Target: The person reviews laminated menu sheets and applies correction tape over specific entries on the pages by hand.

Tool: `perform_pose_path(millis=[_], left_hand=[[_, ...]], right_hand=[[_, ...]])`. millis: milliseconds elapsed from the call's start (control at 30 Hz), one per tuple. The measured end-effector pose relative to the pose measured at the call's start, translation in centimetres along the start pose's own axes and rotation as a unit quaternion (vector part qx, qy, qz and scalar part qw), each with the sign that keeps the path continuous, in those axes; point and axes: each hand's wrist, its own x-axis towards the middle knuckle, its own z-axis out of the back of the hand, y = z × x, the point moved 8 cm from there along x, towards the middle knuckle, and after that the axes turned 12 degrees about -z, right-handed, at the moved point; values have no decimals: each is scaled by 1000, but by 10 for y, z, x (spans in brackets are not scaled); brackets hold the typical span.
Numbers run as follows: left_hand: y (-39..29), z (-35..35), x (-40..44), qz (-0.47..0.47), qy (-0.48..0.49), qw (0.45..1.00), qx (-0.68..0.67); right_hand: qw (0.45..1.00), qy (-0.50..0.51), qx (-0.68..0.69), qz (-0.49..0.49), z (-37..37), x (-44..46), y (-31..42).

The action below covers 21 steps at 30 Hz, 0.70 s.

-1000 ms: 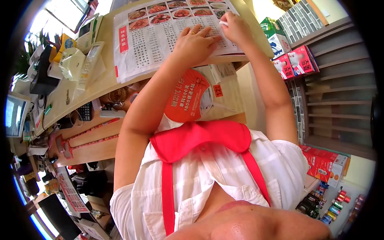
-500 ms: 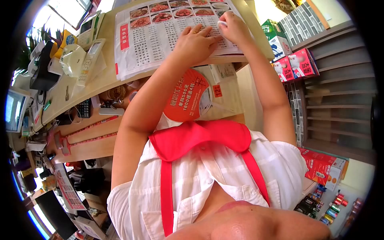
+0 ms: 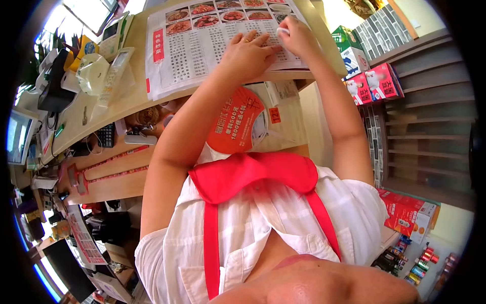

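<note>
A printed menu sheet (image 3: pixel 185 55) with rows of dish photos and columns of text lies on the counter. My left hand (image 3: pixel 248 55) rests flat on it, fingers spread, a ring on one finger. Just to its right, my right hand (image 3: pixel 299 39) is closed in a pinch near the sheet's right edge. A small white object (image 3: pixel 282 31) pokes out between its fingers; its kind is not clear. More paper layers show under the menu's lower edge. Below the counter edge is a round red fan-shaped card (image 3: pixel 235 121) with white print.
On the counter's left are a long white phone-like device (image 3: pixel 115 76), a plastic-wrapped white item (image 3: pixel 92 75) and a key (image 3: pixel 84 116). A lower shelf holds a keyboard (image 3: pixel 106 136). Pink and red boxes (image 3: pixel 374 83) stand at the right, beside a slatted dark panel (image 3: pixel 430 116).
My right hand has shifted very slightly with the white object. My left hand stays in place on the menu.
</note>
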Motion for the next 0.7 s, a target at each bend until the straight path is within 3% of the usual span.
perform_pose_path(millis=[133, 333, 433, 533, 567, 700], left_hand=[[3, 3, 2, -9, 10, 1000, 0], [-1, -1, 1, -4, 1, 1000, -1], [2, 4, 1, 1, 8, 1000, 10], [-3, 0, 0, -1, 17, 1000, 3], [-1, -2, 0, -2, 10, 1000, 2], [0, 1, 1, -1, 2, 1000, 8]], right_hand=[[998, 43, 29, 30, -2, -2, 3], [998, -33, -23, 50, 0, 11, -7], [998, 34, 3, 58, -2, -1, 7], [993, -33, -36, 112, 6, 0, 8], [993, -1, -119, -14, -5, 14, -9], [999, 2, 0, 46, -8, 5, -2]])
